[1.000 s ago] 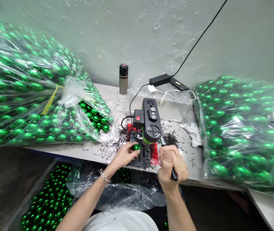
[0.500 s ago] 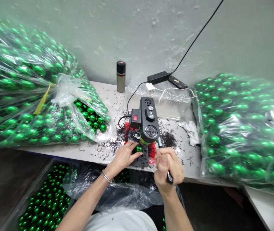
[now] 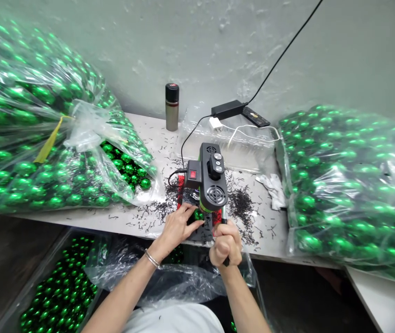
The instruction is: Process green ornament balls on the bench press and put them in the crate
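- Black machine (image 3: 212, 173) stands on the counter (image 3: 148, 129), its long head pointing toward you.
- Your left hand (image 3: 175, 230) pinches a green ball (image 3: 199, 214) at its near end.
- Your right hand (image 3: 225, 245) is clamped around the lever (image 3: 224, 222).

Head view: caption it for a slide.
Left hand holds a green ball at a black machine; right hand grips its handle.

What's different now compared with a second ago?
The right hand has swung left with the lever handle, and the machine head sits slightly lower. The left hand has eased the green ball a little rightward. Nothing was newly grasped or let go. The bottle and plastic bags stayed put.
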The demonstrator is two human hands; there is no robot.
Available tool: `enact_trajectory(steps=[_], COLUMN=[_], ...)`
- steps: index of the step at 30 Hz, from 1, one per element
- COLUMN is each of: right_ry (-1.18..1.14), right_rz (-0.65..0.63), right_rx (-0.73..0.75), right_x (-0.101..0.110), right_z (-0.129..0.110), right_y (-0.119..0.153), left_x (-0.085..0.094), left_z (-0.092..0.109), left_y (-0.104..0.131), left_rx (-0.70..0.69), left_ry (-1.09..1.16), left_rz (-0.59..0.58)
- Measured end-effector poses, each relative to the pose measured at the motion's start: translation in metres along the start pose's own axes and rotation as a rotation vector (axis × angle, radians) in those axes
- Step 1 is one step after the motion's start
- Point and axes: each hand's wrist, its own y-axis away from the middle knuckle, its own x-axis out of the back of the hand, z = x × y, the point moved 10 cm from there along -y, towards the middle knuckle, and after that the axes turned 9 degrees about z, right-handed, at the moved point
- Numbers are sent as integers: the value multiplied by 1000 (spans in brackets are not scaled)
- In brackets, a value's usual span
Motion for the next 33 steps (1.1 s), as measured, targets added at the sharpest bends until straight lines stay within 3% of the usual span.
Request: enact_trajectory(steps=[7, 15, 18, 20, 22, 24, 28, 30, 33], right_ry=[0, 41, 20, 20, 23, 21, 6, 6, 14], right_rz=[4, -116, -84, -75, -86, -90, -46, -31, -32], right_rx=[17, 148, 66, -81, -232, -289, -212, -177, -151], right_x=[-1, -8, -1, 2, 2, 0, -2, -2, -1], right_z=[1, -8, -15, -14, -11, -14, -23, -24, -23], right_y=[4, -2, -27, -50, -70, -83, -88, -82, -74], left_x=[-2, -3, -4, 0, 11, 26, 66, 91, 117], left_z=[-1, 0, -2, -2, -3, -4, -18, -35, -64], left_y=[-1, -3, -6, -3, 7, 25, 54, 50, 22], left_rx=[0, 35, 65, 84, 104, 110, 91, 95, 120], left_ry=[1, 1, 23, 73, 137, 184, 86, -39, -238], left_rz=[-8, -51, -51, -21, 33, 71, 158, 260, 369])
